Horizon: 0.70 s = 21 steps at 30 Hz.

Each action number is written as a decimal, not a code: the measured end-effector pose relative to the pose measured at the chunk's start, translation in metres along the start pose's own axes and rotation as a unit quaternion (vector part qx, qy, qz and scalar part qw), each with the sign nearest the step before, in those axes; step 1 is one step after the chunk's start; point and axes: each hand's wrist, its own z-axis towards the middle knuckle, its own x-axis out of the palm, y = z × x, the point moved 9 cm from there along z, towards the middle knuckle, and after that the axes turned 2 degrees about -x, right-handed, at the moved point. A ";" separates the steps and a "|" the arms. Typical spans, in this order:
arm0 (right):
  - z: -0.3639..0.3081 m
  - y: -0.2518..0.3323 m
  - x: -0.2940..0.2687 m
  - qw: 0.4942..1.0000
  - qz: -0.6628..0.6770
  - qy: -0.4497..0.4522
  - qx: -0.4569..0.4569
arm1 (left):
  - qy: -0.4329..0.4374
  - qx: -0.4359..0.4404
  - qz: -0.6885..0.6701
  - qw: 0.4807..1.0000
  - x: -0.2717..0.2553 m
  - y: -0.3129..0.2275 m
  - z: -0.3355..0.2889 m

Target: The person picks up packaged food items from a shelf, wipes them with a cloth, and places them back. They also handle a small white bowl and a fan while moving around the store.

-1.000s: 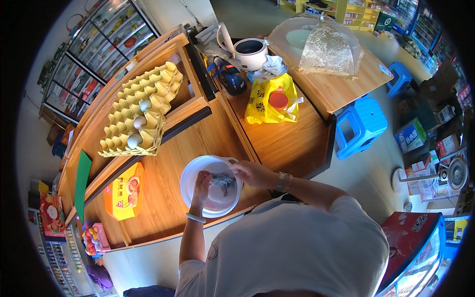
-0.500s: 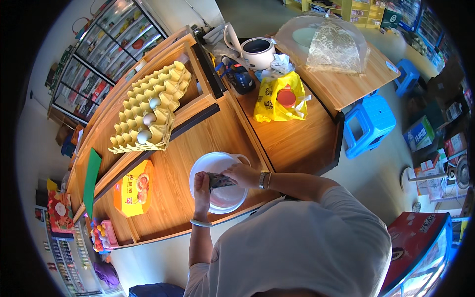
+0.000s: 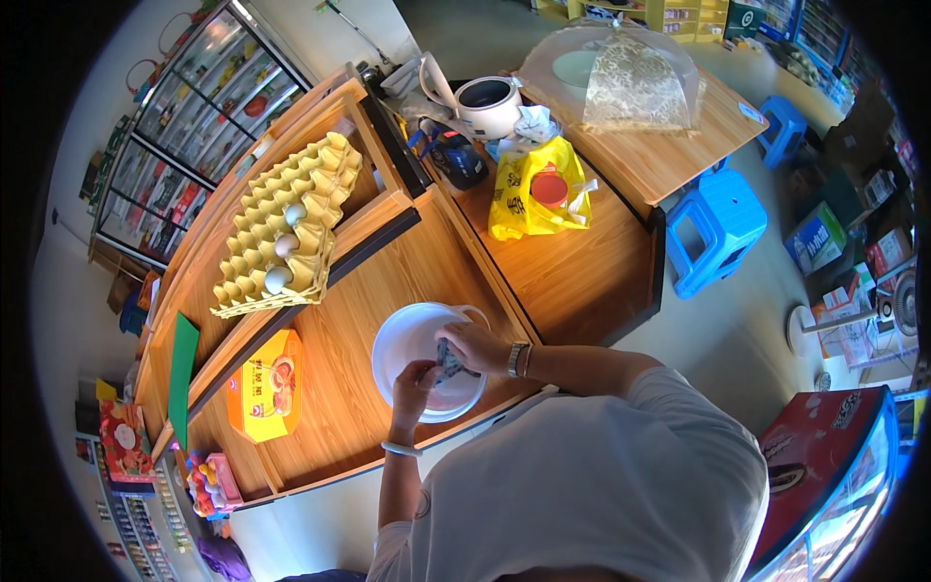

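A white, round bowl (image 3: pixel 390 354) with a loop handle at its far right stands at the table's near edge. Over it, my right hand (image 3: pixel 471 345) grips a small crumpled grey-blue piece (image 3: pixel 449 362); whether this is cloth or a soft packet I cannot make out. My left hand (image 3: pixel 415 381) is closed, its fingertips at the left edge of the same piece. The bowl's bottom is partly hidden by both hands. To the left on the wooden table lies a yellow box (image 3: pixel 267 386) with a food picture.
Stacked egg trays (image 3: pixel 291 228) with several eggs rest on the raised ledge. Beyond the bowl stand a yellow plastic bag (image 3: pixel 529 199), a white pot (image 3: pixel 490 112) and a mesh food cover (image 3: pixel 640 82). A blue stool (image 3: pixel 722 228) is on the floor at right.
The grey-blue piece was stretched flat between both hands and is now bunched at my right fingers. My left hand has shifted lower and to the right. The view has tilted slightly.
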 end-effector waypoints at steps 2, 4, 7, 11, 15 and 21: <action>-0.001 0.001 -0.001 1.000 0.007 -0.019 -0.002 | 0.023 -0.025 0.056 0.998 0.011 0.002 -0.008; -0.004 0.007 -0.002 0.999 -0.013 -0.043 -0.029 | 0.040 -0.062 0.120 0.990 0.015 0.005 -0.010; -0.005 0.008 0.002 0.998 -0.029 -0.033 -0.036 | -0.032 0.146 0.200 0.968 0.006 -0.021 -0.010; -0.007 -0.002 0.013 0.999 -0.042 -0.019 -0.026 | -0.037 0.035 -0.002 0.999 -0.020 0.028 0.015; -0.011 0.007 0.014 0.997 -0.057 -0.005 -0.059 | -0.067 0.018 0.001 0.998 -0.029 0.074 0.048; -0.010 0.017 0.020 0.995 -0.067 0.022 -0.072 | 0.107 -0.046 0.165 0.979 0.018 0.170 0.111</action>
